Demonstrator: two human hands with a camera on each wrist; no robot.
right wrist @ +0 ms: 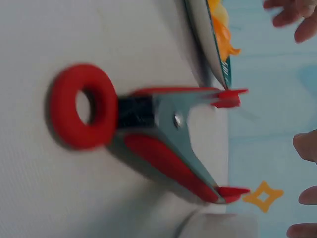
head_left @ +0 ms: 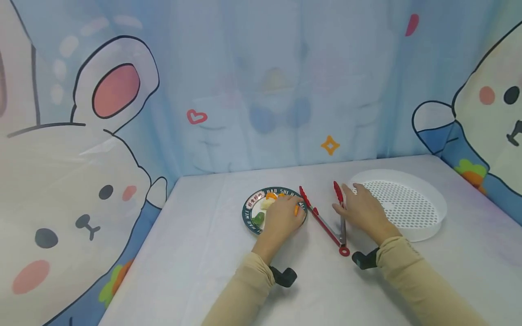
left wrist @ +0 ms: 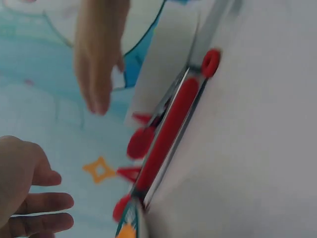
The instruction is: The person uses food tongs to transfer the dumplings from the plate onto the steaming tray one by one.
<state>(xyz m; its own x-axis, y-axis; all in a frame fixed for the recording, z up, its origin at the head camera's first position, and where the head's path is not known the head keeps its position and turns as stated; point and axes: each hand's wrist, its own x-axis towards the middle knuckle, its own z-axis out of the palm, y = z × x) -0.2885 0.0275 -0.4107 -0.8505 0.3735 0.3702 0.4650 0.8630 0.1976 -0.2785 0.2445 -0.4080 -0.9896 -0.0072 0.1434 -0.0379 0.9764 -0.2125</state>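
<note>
Red-and-silver tongs (head_left: 326, 226) lie spread in a V on the white table, their red ring (right wrist: 83, 106) toward the person. Left of them is a round plate (head_left: 247, 217) with a dark green patterned rim, holding orange, pale and green pieces (head_left: 258, 219). My left hand (head_left: 282, 217) is over the plate's right part, fingers apart and relaxed in the left wrist view; whether it touches anything there is unclear. My right hand (head_left: 364, 212) hovers around the tongs' right arm, fingers spread and holding nothing, between the tongs and a white perforated round tray (head_left: 438, 206).
A white cloth covers the table (head_left: 179, 253). Behind it hangs a light blue curtain (head_left: 228, 90) with cartoon rabbits, a heart and a star. Dark wrist-worn devices (head_left: 285, 277) show at both beige sleeves (head_left: 420, 271).
</note>
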